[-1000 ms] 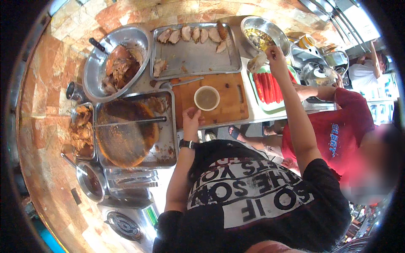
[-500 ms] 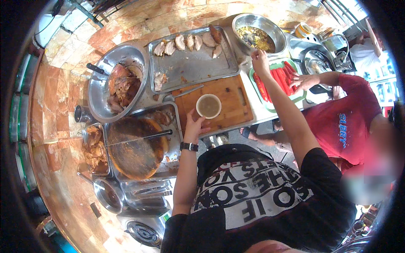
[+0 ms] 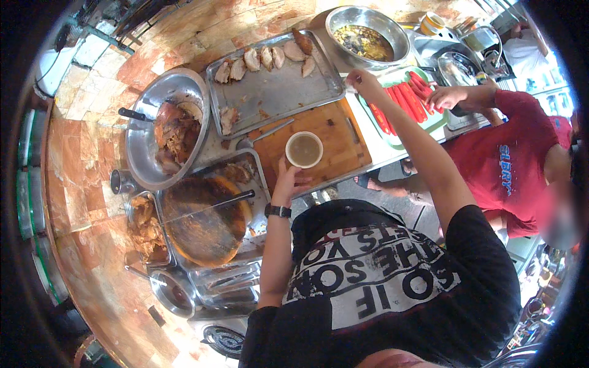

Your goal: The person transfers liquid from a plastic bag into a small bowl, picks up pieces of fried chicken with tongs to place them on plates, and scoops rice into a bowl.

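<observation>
My left hand point(image 3: 291, 184) is curved round the near left side of a small round bowl point(image 3: 304, 150) of cloudy broth, fingers against its wall. The bowl sits upright on or just above a wooden cutting board point(image 3: 343, 144). My right hand point(image 3: 362, 83) is out at arm's length, just below the steel basin point(image 3: 402, 46) of dark liquid with pale and green bits. Its fingers are drawn together; what they hold, if anything, is hidden. A flat tray point(image 3: 276, 95) with several pieces of sliced meat lies to the left of it.
At right, a co-worker's hand point(image 3: 446, 97) reaches over long red pieces point(image 3: 405, 101) in a pale green tray point(image 3: 392, 142). A large basin point(image 3: 136, 138) with roast meat stands left. A knife point(image 3: 236, 197) lies across a round chopping block point(image 3: 202, 230). A ladle point(image 3: 245, 143) lies beside the board.
My right hand has drawn back slightly from the steel basin's rim toward the meat tray. My left hand stays at the bowl. The whole view has shifted a little.
</observation>
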Available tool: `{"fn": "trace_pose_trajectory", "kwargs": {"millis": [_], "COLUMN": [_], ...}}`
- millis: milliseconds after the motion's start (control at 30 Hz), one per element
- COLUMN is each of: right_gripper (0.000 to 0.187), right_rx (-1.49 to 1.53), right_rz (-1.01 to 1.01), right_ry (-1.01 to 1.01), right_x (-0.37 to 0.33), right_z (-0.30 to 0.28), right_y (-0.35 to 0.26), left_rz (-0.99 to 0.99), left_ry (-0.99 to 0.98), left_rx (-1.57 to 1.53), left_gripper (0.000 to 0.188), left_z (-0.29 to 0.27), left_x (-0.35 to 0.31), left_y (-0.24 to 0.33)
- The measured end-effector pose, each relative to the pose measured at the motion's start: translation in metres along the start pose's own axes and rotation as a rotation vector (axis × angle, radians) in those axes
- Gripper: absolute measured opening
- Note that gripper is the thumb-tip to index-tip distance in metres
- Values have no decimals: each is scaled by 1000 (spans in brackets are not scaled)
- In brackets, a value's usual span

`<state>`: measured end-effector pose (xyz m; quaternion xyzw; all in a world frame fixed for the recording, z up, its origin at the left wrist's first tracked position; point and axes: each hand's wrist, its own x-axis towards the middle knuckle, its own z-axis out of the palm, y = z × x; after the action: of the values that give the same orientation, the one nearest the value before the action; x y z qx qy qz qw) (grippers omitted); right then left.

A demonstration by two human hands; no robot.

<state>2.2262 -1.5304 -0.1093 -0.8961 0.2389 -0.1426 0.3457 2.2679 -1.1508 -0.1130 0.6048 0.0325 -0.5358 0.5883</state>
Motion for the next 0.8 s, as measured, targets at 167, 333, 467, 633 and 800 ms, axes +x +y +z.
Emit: {"fn": "trace_pose_trajectory", "kwargs": {"millis": [167, 333, 467, 633, 800], "right_gripper": [34, 61, 56, 65, 67], "right_rx": [218, 362, 361, 426, 380], "right_rz": [1, -26, 58, 154, 551], "right_ry": [100, 205, -27, -419, -689], "right_x": [-47, -123, -202, -297, -387], "right_z": [13, 13, 3, -18, -16], "right_y": [-27, -65, -66, -27, 43], "left_rz": [825, 1045, 1013, 1039, 1313], "left_ry": [390, 412, 544, 643, 284], "left_rx": [821, 865, 878, 1140, 1203], "left_gripper": [123, 129, 123, 117, 115], "left_z": [5, 28, 31, 35, 94], "left_x": [8, 18, 34, 35, 29], "left_y": [-24, -26, -31, -8, 5]}}
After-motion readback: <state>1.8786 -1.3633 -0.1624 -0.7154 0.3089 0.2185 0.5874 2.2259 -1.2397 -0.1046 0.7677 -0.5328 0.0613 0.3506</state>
